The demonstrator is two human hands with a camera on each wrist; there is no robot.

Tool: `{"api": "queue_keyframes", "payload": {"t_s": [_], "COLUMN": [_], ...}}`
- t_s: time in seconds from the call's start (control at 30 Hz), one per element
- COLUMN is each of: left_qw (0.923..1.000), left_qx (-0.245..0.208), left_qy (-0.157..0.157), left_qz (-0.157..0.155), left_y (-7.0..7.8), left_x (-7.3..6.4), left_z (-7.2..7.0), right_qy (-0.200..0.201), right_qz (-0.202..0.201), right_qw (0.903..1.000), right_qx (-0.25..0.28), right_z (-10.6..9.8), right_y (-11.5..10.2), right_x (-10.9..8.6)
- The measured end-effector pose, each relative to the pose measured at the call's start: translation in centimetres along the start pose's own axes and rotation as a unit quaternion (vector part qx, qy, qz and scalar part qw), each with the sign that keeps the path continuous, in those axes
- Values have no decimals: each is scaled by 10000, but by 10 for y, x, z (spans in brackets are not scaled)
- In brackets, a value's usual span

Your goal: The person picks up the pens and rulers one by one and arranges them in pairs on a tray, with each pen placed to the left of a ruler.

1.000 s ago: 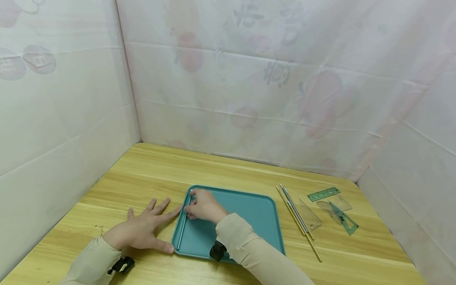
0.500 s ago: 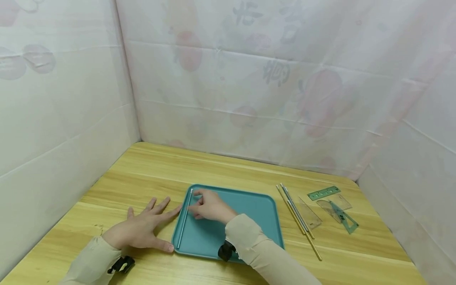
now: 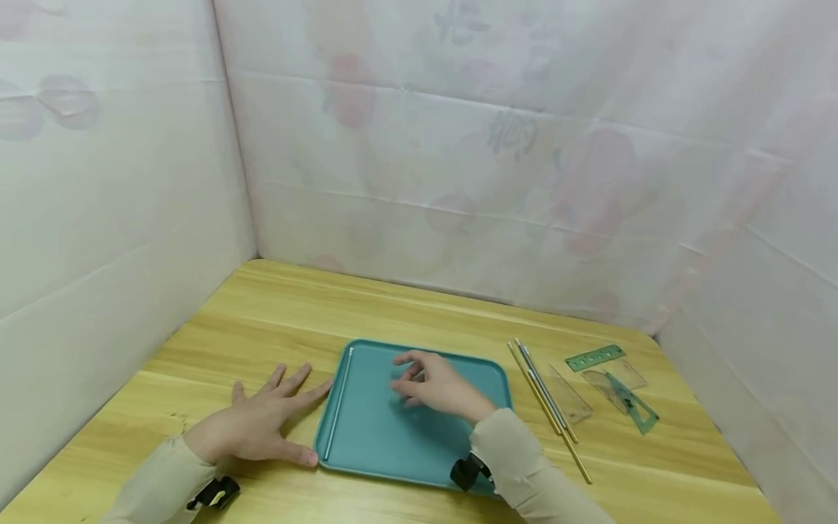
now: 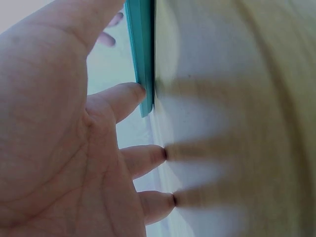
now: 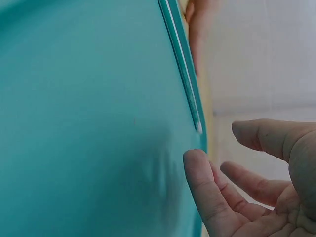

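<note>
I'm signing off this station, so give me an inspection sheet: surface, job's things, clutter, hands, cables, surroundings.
Surface: table with yellowish wood grain.
Job's things: teal tray on the table; one thin silver stick lies inside, along its left side.
Clutter: gold and silver sticks, a green ruler, a green triangle and clear drawing pieces, right of the tray.
Left hand: fingers spread, index finger touching the tray's left edge.
Right hand: above the tray, fingers loosely curled, holding nothing.
Cables: nothing seen.
Surroundings: pale printed cloth behind and at both sides.
</note>
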State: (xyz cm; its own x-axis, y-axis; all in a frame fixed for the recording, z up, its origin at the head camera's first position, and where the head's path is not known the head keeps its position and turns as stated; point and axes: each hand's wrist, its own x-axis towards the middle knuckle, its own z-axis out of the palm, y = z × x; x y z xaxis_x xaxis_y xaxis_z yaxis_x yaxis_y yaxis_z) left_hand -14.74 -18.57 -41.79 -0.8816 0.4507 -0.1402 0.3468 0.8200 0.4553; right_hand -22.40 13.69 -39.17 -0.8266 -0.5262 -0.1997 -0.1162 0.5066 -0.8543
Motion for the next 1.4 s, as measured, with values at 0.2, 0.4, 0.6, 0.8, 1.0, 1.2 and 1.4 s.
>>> {"api": "queue_keyframes", "payload": {"t_s": [0.2,0.4,0.6,0.8,1.0,1.2,1.4], "left_qw": [10000,10000,10000,9999,10000,10000,10000], "left_qx": [-24,6,13,80,5,10,20], "left_qy": [31,42,52,37,-15,-15,40], "left_qz": [44,55,46,55,68,60,64], "left_y": [-2,-5,-7,-7,-8,-9,-10], "left_x": [-2,-5,-6,-6,-7,-9,-10], "left_z": [-3,-2,-2,-2,-3,-5,-5], "right_qy": [516,904,1299,1413,1615,1810,2011], "right_qz": [65,25,178,203,297,258,489], "right_qw": [9982,9926,9842,9821,9782,9724,9647], "right_qx": [-310,-808,-1190,-1231,-1272,-1450,-1626], "right_z": [-25,-46,-65,-78,-89,-100,-109], "right_y": [8,16,26,36,44,54,64], "right_x": [-23,-44,-64,-80,-95,-109,-120]}}
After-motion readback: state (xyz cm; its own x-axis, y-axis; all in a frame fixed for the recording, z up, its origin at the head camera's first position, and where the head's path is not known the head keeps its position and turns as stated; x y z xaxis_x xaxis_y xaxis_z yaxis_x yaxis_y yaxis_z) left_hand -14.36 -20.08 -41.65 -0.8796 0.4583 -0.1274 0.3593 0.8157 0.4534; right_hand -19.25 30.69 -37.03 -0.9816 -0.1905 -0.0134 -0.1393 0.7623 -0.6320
